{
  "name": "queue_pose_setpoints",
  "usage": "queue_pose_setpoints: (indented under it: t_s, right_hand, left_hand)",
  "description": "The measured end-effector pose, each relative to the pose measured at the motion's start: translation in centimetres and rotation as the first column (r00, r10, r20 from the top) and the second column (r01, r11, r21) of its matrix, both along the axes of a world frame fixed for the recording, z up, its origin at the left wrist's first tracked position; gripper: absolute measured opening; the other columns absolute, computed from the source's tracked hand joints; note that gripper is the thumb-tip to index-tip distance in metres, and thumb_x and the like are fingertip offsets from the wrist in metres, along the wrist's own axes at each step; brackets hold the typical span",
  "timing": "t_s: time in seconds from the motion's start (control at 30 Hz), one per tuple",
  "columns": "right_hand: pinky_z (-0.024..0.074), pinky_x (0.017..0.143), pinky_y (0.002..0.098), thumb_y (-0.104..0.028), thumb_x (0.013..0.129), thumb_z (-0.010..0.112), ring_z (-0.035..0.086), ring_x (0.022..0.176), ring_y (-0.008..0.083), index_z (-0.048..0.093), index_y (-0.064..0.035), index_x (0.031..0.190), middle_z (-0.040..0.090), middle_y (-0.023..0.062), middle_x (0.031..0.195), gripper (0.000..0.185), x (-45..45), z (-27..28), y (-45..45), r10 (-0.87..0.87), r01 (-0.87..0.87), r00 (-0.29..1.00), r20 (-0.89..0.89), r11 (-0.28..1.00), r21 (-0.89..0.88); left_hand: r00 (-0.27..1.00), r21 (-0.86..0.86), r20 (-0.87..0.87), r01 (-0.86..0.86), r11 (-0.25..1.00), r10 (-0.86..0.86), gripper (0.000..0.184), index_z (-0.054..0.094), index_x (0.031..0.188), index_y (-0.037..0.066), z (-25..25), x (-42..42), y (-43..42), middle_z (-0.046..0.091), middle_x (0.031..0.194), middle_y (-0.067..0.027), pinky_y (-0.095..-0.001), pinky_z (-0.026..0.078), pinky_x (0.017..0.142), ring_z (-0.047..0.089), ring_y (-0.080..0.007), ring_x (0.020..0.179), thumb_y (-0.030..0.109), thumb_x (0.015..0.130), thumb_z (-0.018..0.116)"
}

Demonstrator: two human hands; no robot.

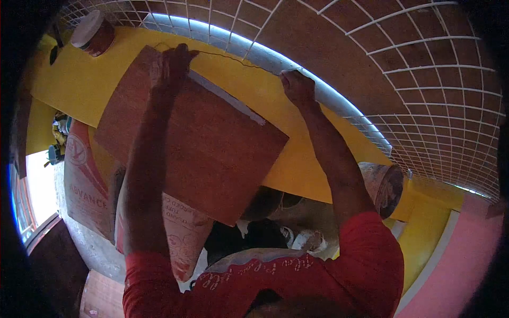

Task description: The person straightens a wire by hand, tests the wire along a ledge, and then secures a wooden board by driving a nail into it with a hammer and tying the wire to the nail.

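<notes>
A thin dark string or wire (228,56) runs slightly slack between my two raised hands. My left hand (170,68) is closed on its left part, over the top corner of a reddish-brown board (201,143). My right hand (298,87) is closed on its other end, close to the white wire mesh (371,52). The board lies tilted over a yellow surface (297,153), with a pale strip along one edge. Whether my left hand also touches the board, I cannot tell.
A round container (93,33) stands at the upper left. Another cylindrical container (383,185) sits by my right upper arm. Printed sacks (85,185) are at the lower left. Near the right edge is a pink surface (461,254).
</notes>
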State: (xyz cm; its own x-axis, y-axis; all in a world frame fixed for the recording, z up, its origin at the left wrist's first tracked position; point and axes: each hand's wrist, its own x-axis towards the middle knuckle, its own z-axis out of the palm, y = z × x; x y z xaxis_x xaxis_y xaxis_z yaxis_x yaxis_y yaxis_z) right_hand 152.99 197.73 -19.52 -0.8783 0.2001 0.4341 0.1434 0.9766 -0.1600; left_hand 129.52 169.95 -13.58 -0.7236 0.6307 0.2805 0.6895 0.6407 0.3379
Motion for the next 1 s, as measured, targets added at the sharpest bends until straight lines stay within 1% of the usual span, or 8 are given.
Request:
queue_pose_setpoints:
  t_s: [0.07, 0.17, 0.27, 0.4, 0.57, 0.67, 0.77, 1.0]
  right_hand:
    - [0.0525, 0.066, 0.0405, -0.028, 0.086, 0.056, 0.065, 0.076, 0.0269, 0.066, -0.0151, 0.096, 0.067, 0.0052, 0.094, 0.019, 0.6, 0.1, -0.1, -0.031, 0.034, 0.997, 0.071, 0.998, -0.048]
    - [0.0527, 0.065, 0.0403, -0.027, 0.086, 0.057, 0.065, 0.076, 0.0267, 0.066, -0.0152, 0.098, 0.067, 0.0048, 0.093, 0.019, 0.3, 0.0, -0.5, -0.059, 0.060, 0.996, 0.071, 0.998, -0.001]
    - [0.0528, 0.065, 0.0406, -0.029, 0.086, 0.056, 0.065, 0.076, 0.0265, 0.066, -0.0145, 0.097, 0.066, 0.0068, 0.093, 0.021, 0.3, 0.5, -0.5, -0.014, 0.019, 0.999, 0.048, 0.995, -0.101]
    - [0.0530, 0.068, 0.0402, -0.029, 0.086, 0.056, 0.065, 0.077, 0.0267, 0.066, -0.0131, 0.098, 0.065, 0.0078, 0.095, 0.022, 0.3, 1.9, -0.9, -0.094, 0.092, 0.966, 0.239, 0.996, 0.022]
    - [0.0514, 0.078, 0.0422, -0.028, 0.083, 0.059, 0.063, 0.088, 0.0292, 0.065, -0.0115, 0.103, 0.063, 0.0106, 0.099, 0.026, 1.2, 1.6, -0.9, -0.069, 0.087, 0.973, 0.220, 0.993, -0.075]
    - [0.0492, 0.084, 0.0437, -0.027, 0.080, 0.061, 0.061, 0.095, 0.0311, 0.065, -0.0110, 0.106, 0.063, 0.0133, 0.100, 0.030, 1.5, 1.2, -0.5, -0.077, 0.113, 0.960, 0.270, 0.986, -0.119]
    - [0.0482, 0.086, 0.0440, -0.026, 0.080, 0.061, 0.060, 0.096, 0.0317, 0.064, -0.0109, 0.108, 0.063, 0.0152, 0.102, 0.031, 1.4, 3.5, -1.1, -0.105, 0.140, 0.893, 0.437, 0.989, -0.047]
    - [0.0502, 0.078, 0.0404, -0.016, 0.079, 0.061, 0.063, 0.086, 0.0305, 0.063, -0.0103, 0.112, 0.064, 0.0180, 0.094, 0.034, -4.4, 10.9, -4.3, 0.042, 0.055, 0.866, 0.498, 0.982, -0.179]
  left_hand:
    - [0.991, 0.302, -0.135, 0.056, 0.952, -0.015, 0.014, 0.060, 0.091, 0.012, -2.4, 0.2, 0.4, 0.063, 0.081, -0.0116, -0.0409, 0.053, 0.067, 0.065, -0.0345, 0.079, 0.025, 0.088, 0.058]
    - [0.888, 0.864, 0.441, -0.382, 0.329, -0.129, 0.010, 0.057, 0.081, 0.009, -2.9, 3.0, 3.2, 0.063, 0.081, -0.0119, -0.0356, 0.055, 0.068, 0.066, -0.0304, 0.085, 0.015, 0.089, 0.058]
    - [0.737, 0.608, 0.453, -0.667, -0.431, -0.501, 0.007, 0.058, 0.088, 0.003, -1.8, 5.9, 6.7, 0.061, 0.076, -0.0132, -0.0307, 0.050, 0.054, 0.062, -0.0203, 0.065, 0.011, 0.088, 0.058]
    - [0.581, 0.628, 0.499, -0.754, -0.194, -0.643, 0.010, 0.056, 0.089, 0.001, -6.1, 5.3, 7.1, 0.059, 0.071, -0.0135, -0.0269, 0.046, 0.046, 0.058, -0.0184, 0.056, 0.010, 0.089, 0.055]
    - [0.328, 0.429, 0.903, -0.669, 0.606, -0.277, 0.009, 0.060, 0.082, 0.001, -3.5, 6.1, 5.4, 0.058, 0.066, -0.0092, -0.0259, 0.044, 0.044, 0.054, -0.0137, 0.051, 0.007, 0.087, 0.055]
    - [0.432, 0.428, 0.874, -0.469, 0.773, -0.222, 0.014, 0.065, 0.081, 0.000, -5.0, 7.5, 5.2, 0.063, 0.069, -0.0112, -0.0315, 0.049, 0.051, 0.061, -0.0188, 0.056, 0.008, 0.085, 0.054]
    - [0.901, 0.570, 0.393, -0.081, 0.818, -0.184, 0.017, 0.068, 0.086, 0.002, -9.3, 7.6, 7.5, 0.068, 0.079, -0.0147, -0.0367, 0.052, 0.065, 0.067, -0.0273, 0.071, 0.011, 0.083, 0.055]
    - [0.866, 0.356, 0.428, 0.102, 0.929, -0.259, 0.020, 0.070, 0.095, 0.010, -7.9, 3.6, 11.4, 0.067, 0.091, -0.0162, -0.0394, 0.051, 0.075, 0.065, -0.0325, 0.086, 0.021, 0.083, 0.058]
